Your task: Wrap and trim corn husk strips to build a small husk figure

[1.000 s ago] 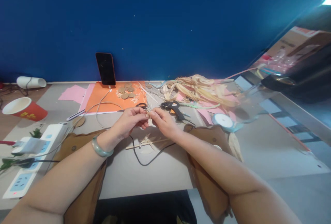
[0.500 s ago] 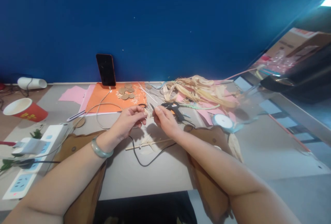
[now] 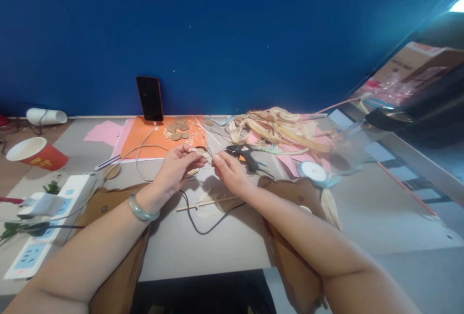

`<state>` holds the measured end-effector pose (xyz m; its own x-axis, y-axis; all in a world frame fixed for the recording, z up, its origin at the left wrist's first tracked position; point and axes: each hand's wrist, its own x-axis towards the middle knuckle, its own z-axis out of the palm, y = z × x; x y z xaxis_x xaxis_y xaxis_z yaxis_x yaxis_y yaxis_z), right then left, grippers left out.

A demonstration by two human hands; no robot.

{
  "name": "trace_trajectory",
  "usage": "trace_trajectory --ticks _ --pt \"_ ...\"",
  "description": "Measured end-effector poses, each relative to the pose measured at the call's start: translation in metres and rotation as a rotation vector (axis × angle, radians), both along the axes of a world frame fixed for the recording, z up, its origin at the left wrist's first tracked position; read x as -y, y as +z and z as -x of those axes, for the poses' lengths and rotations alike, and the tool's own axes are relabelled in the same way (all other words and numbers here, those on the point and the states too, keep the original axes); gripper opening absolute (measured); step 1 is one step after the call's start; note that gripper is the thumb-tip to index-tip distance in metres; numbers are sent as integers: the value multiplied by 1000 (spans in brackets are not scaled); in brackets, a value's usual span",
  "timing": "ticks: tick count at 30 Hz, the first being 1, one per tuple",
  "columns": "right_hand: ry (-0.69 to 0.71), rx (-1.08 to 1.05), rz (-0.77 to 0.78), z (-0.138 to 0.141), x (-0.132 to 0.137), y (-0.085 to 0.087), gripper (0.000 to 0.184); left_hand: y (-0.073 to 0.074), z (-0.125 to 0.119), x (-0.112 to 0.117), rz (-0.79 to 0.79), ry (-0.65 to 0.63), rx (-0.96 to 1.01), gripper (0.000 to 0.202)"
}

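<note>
My left hand (image 3: 175, 170), with a green bangle on the wrist, pinches a small pale strip of dried leaf (image 3: 198, 151) over the grey table (image 3: 203, 241). My right hand (image 3: 229, 174) meets it from the right, fingertips pinched on the same small piece. Below the hands lie a thin wooden stick (image 3: 203, 203) with a pale leaf shape on it and a black cable (image 3: 203, 227). A black glue gun (image 3: 244, 152) rests just beyond my right hand.
An orange sheet (image 3: 152, 137) carries brown card discs (image 3: 177, 129); a phone (image 3: 149, 97) leans on the blue wall. Dried husk strips (image 3: 282, 128) pile at the right, with a ribbon roll (image 3: 314, 171). A red cup (image 3: 34, 153) and power strips (image 3: 47, 217) sit left.
My hands have kept together at the same spot. The left fingers have turned the small leaf piece upward and the right fingertips have shifted slightly on it.
</note>
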<state>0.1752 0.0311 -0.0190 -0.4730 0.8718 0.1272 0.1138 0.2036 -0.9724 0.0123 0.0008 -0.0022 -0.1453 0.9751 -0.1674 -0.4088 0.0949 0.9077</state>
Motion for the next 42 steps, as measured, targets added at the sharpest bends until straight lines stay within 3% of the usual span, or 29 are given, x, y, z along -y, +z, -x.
trace_trajectory --ticks 21,29,35,38,42 --pt "6 61 -81 -1 -1 2 45 -2 -3 2 19 -41 -21 30" --pt "-34 -66 56 -1 -5 -4 48 2 -3 3 75 -99 -97 26" --pt "-59 24 4 -4 -4 4 34 -6 -5 2 50 -208 -346 15" --pt "-75 46 -29 -3 -4 5 24 -8 -4 2 21 -181 -377 13" --pt "-107 78 -39 -2 -5 4 21 1 -2 4 3 -113 -336 13"
